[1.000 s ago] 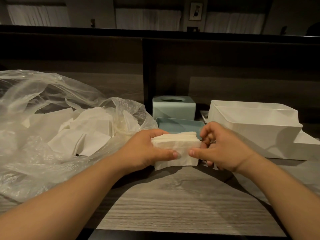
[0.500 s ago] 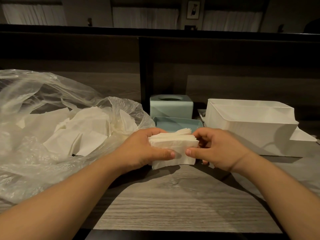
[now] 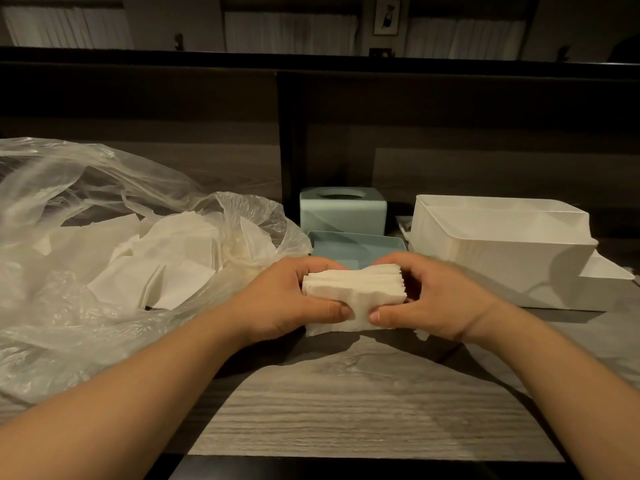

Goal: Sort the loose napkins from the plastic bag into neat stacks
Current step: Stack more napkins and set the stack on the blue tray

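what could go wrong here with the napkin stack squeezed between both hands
1. The napkin stack looks bowed in the middle where the left hand and right hand press inward; more squeeze may crease it.
2. Its right edges are fanned, so sheets might slip out.
3. The plastic bag of loose napkins lies close to the left arm, which could snag it.

left hand [image 3: 291,299], right hand [image 3: 440,296], both curled, gripping
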Available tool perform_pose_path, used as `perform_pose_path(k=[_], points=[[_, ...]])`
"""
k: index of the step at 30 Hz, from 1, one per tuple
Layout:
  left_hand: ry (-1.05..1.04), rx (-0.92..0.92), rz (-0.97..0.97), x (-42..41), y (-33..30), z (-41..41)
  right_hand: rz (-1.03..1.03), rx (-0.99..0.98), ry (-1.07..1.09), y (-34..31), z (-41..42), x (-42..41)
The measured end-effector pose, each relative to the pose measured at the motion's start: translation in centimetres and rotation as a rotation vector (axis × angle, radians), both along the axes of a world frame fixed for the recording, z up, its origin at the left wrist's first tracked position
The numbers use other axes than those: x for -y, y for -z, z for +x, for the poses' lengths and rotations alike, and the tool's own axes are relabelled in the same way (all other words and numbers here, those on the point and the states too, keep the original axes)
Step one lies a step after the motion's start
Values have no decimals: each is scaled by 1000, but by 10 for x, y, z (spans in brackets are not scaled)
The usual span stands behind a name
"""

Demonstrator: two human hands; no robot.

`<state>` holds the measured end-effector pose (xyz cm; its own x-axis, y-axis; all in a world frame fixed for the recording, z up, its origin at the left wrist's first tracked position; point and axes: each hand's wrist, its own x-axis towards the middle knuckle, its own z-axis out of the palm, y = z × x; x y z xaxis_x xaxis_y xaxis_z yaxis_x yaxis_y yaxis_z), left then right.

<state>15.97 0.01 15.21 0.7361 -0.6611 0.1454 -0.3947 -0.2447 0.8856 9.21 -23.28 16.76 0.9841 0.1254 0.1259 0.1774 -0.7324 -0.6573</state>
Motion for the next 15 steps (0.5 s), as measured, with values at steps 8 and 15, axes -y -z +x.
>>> perform_pose_path(k=[8,15], points=[[-16,-16,25,1,-1,-2,-57,-20,10,-2,-2,0],[-71,-32,-67,1,-5,-1,349,61,77,-3,-3,-3]])
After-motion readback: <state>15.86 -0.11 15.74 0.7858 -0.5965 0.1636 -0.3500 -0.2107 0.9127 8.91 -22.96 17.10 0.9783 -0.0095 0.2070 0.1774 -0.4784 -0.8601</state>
